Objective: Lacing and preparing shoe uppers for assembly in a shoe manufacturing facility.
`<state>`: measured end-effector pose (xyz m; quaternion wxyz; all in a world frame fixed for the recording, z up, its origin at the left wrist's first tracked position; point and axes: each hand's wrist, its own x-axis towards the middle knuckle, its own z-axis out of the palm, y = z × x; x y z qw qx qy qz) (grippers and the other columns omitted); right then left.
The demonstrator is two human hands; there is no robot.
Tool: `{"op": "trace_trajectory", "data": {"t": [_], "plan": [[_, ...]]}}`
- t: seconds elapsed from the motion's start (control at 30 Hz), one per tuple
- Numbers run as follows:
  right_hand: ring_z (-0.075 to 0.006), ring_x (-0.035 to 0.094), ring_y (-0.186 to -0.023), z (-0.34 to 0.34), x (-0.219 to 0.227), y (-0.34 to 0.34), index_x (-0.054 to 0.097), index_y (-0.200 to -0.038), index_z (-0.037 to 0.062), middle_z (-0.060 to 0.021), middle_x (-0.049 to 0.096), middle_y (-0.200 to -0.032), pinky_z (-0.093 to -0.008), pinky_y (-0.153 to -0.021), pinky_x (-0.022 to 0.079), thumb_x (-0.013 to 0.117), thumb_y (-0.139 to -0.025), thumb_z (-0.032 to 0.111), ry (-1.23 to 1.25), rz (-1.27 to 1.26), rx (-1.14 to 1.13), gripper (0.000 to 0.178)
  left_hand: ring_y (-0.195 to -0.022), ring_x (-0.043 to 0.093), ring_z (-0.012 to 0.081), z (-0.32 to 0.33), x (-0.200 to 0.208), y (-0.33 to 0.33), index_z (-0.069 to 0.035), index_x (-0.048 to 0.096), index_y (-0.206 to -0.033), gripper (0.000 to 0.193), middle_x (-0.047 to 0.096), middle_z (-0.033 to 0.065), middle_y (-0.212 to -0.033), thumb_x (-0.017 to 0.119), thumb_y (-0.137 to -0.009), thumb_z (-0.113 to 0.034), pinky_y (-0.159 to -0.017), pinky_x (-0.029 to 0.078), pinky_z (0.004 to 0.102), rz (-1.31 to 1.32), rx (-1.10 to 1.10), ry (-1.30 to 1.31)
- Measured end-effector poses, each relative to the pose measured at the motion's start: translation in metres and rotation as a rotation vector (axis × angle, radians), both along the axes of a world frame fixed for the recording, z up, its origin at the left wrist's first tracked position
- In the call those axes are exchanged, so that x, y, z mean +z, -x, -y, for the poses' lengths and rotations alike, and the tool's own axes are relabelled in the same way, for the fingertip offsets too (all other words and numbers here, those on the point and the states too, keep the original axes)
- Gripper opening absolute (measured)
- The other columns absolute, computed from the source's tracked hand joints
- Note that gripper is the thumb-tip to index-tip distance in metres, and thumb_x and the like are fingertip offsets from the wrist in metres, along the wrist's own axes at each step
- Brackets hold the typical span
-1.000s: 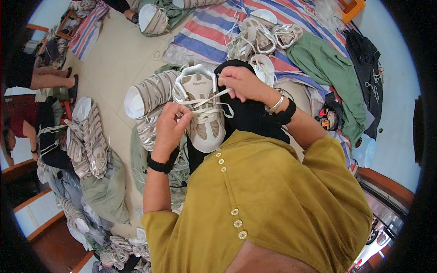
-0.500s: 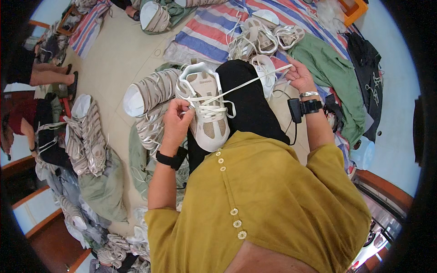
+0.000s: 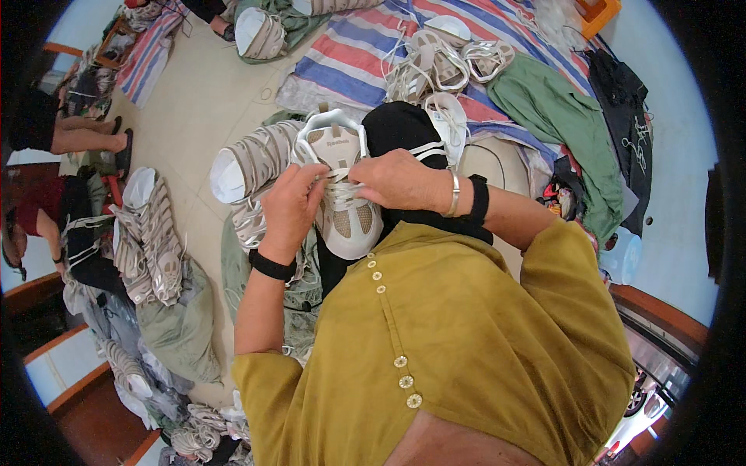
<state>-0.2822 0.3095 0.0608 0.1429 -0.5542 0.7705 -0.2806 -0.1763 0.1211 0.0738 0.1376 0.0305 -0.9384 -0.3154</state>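
Observation:
A beige and white sneaker [image 3: 350, 231] rests on my lap, toe toward me, with its tongue and heel opening facing away. White shoelace [image 3: 339, 191] crosses its front in several rows. My left hand [image 3: 292, 203] is closed in a pinch on the lace at the shoe's left eyelets. From the other side, my right hand [image 3: 400, 183] pinches the lace at the right eyelets, its fingertips partly hidden. A loose length of lace runs behind my right hand over the black cloth [image 3: 400, 128] on my knee.
Stacked sneakers [image 3: 252, 167] stand just left of my lap. Beyond my knees, more sneakers [image 3: 439, 62] lie on a striped sheet [image 3: 342, 58], beside green cloth [image 3: 552, 109]. Further left are another shoe stack [image 3: 159, 241] on a green sack [image 3: 179, 322] and other people [image 3: 43, 210].
My right hand has come in from the far right, where it held the lace stretched out, to the shoe's eyelets. My left hand has shifted slightly and stays at the shoe.

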Motion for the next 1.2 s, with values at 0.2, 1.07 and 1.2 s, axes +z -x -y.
{"op": "trace_trajectory", "data": {"t": [0.2, 1.07, 1.2], "plan": [[-0.0330, 0.060, -0.077, 0.002, -0.005, 0.001, 0.057, -0.089, 0.0074, -0.0098, 0.055, -0.085, -0.0421, -0.065, 0.049, 0.066, -0.076, 0.013, 0.017, 0.073, 0.003, 0.017, -0.065, 0.057, 0.0187, 0.004, -0.001, 0.001, -0.010, 0.061, -0.092, 0.011, 0.058, 0.0051, -0.078, 0.066, -0.082, -0.013, -0.057, 0.045, 0.0311, 0.051, -0.084, 0.061], [-0.0338, 0.060, -0.079, -0.051, 0.029, 0.009, 0.060, -0.090, 0.0057, -0.0116, 0.059, -0.080, -0.0422, -0.068, 0.048, 0.064, -0.079, 0.014, -0.175, 0.084, 0.079, 0.014, -0.080, 0.059, 0.0327, 0.031, 0.005, 0.001, -0.012, 0.052, -0.096, 0.009, 0.056, 0.0077, -0.093, 0.053, -0.088, -0.017, -0.066, 0.047, 0.0426, 0.169, 0.059, 0.200], [-0.0356, 0.062, -0.077, -0.034, 0.007, 0.006, 0.062, -0.085, 0.0042, -0.0156, 0.062, -0.079, -0.0441, -0.069, 0.049, 0.063, -0.078, 0.012, 0.078, 0.134, 0.060, 0.010, -0.081, 0.060, 0.0322, 0.079, 0.010, -0.010, -0.010, 0.052, -0.096, 0.009, 0.060, 0.0081, -0.089, 0.051, -0.091, -0.018, -0.068, 0.047, 0.0401, 0.171, 0.308, 0.274]]}}
